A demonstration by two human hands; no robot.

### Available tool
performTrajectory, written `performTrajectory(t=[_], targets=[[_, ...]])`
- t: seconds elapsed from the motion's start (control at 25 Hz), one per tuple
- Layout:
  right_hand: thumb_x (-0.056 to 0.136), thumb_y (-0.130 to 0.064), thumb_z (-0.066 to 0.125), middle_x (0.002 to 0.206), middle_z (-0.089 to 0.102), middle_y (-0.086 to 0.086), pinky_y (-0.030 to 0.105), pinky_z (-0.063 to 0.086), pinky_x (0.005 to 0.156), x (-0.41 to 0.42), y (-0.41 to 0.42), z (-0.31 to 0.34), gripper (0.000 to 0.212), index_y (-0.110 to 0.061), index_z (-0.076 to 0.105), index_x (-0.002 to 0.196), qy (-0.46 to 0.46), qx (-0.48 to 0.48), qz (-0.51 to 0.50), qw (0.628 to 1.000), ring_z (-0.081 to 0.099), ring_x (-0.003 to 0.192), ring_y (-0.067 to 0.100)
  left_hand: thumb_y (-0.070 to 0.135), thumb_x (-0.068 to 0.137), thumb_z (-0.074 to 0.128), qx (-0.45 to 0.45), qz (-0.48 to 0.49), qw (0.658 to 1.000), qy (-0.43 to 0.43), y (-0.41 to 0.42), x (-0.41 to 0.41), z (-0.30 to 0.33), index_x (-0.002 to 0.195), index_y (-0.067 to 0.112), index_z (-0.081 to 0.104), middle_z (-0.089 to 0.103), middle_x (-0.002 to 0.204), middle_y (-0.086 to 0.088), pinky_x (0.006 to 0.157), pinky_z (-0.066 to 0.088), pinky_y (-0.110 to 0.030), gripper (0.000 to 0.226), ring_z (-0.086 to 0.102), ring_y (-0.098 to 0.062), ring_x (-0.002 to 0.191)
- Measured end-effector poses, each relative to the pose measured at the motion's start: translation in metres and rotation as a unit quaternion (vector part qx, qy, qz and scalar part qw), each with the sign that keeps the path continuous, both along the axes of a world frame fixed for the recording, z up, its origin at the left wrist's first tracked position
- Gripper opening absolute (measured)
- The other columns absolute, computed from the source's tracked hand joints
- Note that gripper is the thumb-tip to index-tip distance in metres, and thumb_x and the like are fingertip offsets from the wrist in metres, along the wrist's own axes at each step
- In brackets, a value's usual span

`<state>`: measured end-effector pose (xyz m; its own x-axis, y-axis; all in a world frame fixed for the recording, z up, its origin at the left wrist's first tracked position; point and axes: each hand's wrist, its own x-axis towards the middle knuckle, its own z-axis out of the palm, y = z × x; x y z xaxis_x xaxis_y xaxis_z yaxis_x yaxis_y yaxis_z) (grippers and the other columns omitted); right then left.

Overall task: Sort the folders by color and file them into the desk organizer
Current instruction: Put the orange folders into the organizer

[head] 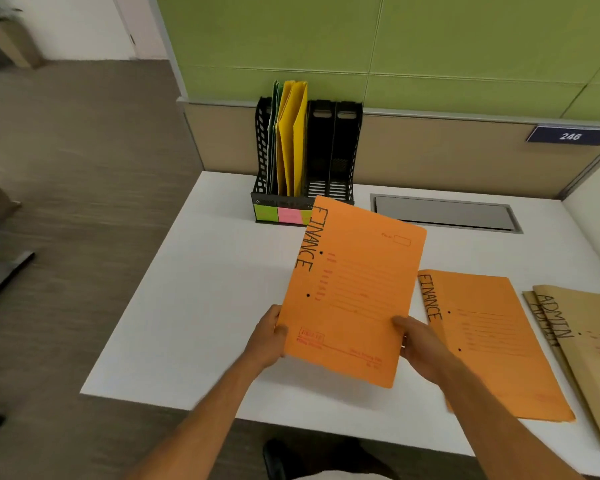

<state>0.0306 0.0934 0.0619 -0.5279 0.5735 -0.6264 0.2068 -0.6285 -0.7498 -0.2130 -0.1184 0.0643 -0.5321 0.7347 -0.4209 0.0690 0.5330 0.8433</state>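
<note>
With both hands, L [265,336] & R [418,342], gripping orange FINANCE folder [352,289] mid-air, filing step underway; next prob. needs tipping upright into empty slot of organizer [333,147].

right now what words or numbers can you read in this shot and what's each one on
"FINANCE": held orange folder, gripped by left hand and right hand
"FINANCE": orange folder on desk
"ADMIN": top brown folder
"ADMIN": brown folder beneath, partly covered
"246": blue sign on the partition
Small red print and stamp on the orange folders: too blurred to read
Coloured labels on the organizer: no readable text
</note>
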Motion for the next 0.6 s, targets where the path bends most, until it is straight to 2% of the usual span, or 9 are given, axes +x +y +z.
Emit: performTrajectory(t=[0.12, 0.24, 0.44, 0.52, 0.6], targets=[[0.098, -0.029, 0.056, 0.124, 0.07, 0.006, 0.048, 0.05, 0.098, -0.015, 0.008, 0.017, 0.027, -0.018, 0.059, 0.123, 0.029, -0.047, 0.031, 0.998, 0.066, 0.115, 0.028, 0.014, 0.101, 0.037, -0.011, -0.003, 1.0, -0.013, -0.005, -0.009, 0.007, 0.117, 0.031, 0.054, 0.069, 0.112, 0.005, 0.067, 0.059, -0.037, 0.029, 0.071, -0.025, 0.092], [0.094, -0.026, 0.061, 0.126, 0.068, 0.008, 0.052, 0.049, 0.1, -0.024, 0.017, 0.018, 0.037, -0.018, 0.054, 0.13, 0.02, -0.071, 0.096, 0.993, 0.065, 0.116, 0.032, 0.014, 0.103, 0.037, -0.008, -0.005, 1.0, -0.022, -0.016, -0.019, 0.015, 0.118, 0.031, 0.056, 0.071, 0.11, 0.007, 0.067, 0.057, -0.032, 0.03, 0.071, -0.021, 0.092], [0.085, -0.032, 0.071, 0.119, 0.072, 0.001, 0.046, 0.058, 0.087, -0.058, 0.014, 0.016, 0.048, -0.024, 0.053, 0.13, 0.002, -0.016, 0.17, 0.985, 0.069, 0.11, 0.027, 0.015, 0.103, 0.04, -0.031, 0.002, 0.999, -0.014, -0.018, -0.06, 0.012, 0.116, 0.03, 0.058, 0.072, 0.109, 0.007, 0.068, 0.059, -0.034, 0.027, 0.072, -0.019, 0.091], [0.077, -0.04, 0.08, 0.121, 0.071, 0.001, 0.049, 0.057, 0.09, -0.069, 0.015, 0.017, 0.062, -0.024, 0.052, 0.131, 0.007, 0.005, 0.161, 0.987, 0.068, 0.111, 0.027, 0.016, 0.102, 0.041, -0.028, -0.011, 1.0, -0.006, -0.01, -0.075, 0.011, 0.115, 0.031, 0.058, 0.071, 0.11, 0.008, 0.069, 0.06, -0.035, 0.026, 0.073, -0.018, 0.092], [0.079, -0.039, 0.079, 0.125, 0.069, 0.004, 0.055, 0.053, 0.096, -0.079, 0.011, 0.015, 0.063, -0.024, 0.052, 0.133, -0.003, 0.02, 0.138, 0.99, 0.067, 0.113, 0.029, 0.017, 0.102, 0.041, -0.032, -0.035, 0.999, 0.004, -0.001, -0.095, 0.011, 0.116, 0.029, 0.058, 0.07, 0.11, 0.008, 0.068, 0.06, -0.034, 0.025, 0.072, -0.019, 0.093]])
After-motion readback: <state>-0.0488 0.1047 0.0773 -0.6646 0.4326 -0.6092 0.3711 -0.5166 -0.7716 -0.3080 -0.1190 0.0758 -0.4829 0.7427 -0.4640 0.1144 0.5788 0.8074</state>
